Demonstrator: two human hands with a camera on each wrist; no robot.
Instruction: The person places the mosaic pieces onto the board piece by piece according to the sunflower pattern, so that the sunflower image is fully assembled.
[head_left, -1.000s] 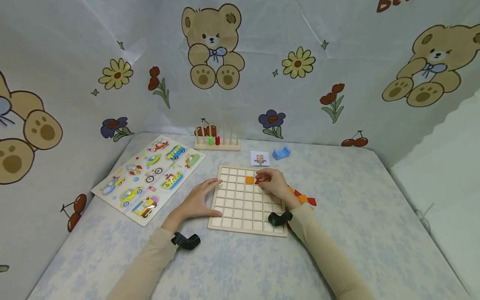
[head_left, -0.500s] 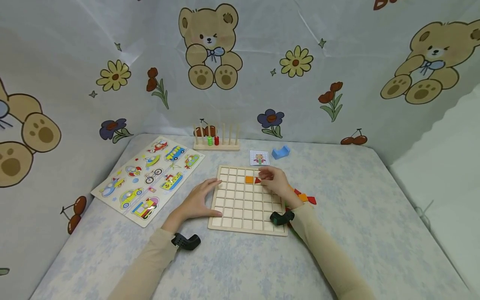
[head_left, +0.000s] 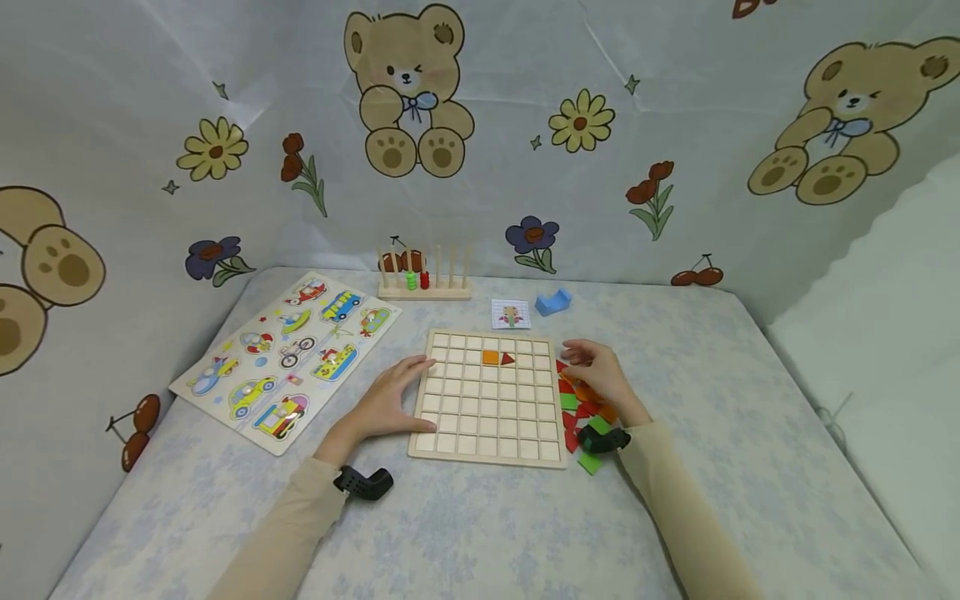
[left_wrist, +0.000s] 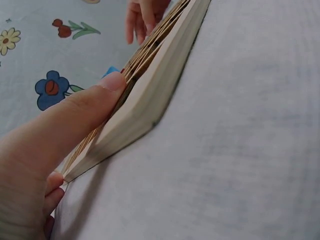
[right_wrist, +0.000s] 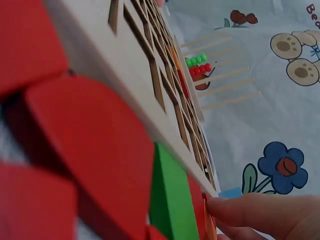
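Note:
A wooden grid board (head_left: 487, 410) lies flat before me, holding an orange square (head_left: 490, 357) and a red triangle (head_left: 507, 359) side by side in its upper cells. My left hand (head_left: 378, 403) rests along the board's left edge, thumb and fingers spread apart. In the left wrist view its thumb (left_wrist: 95, 97) lies over the rim. Just right of the board, my right hand (head_left: 602, 377) is over a pile of flat red, orange and green pieces (head_left: 569, 402). The right wrist view puts its fingertips at a red and an orange piece (right_wrist: 210, 227) by the board's edge.
A picture puzzle board (head_left: 288, 358) lies to the left. Behind the grid board are a peg stand (head_left: 425, 293) with green and red beads, a small pattern card (head_left: 511, 314) and a blue holder (head_left: 553, 302). A bear-printed cloth (head_left: 300, 83) hangs at the back.
My right hand has left the red triangle on the board and moved right to the loose pieces, uncovering more cells. The left hand stays at the board's edge. The head view has shifted slightly.

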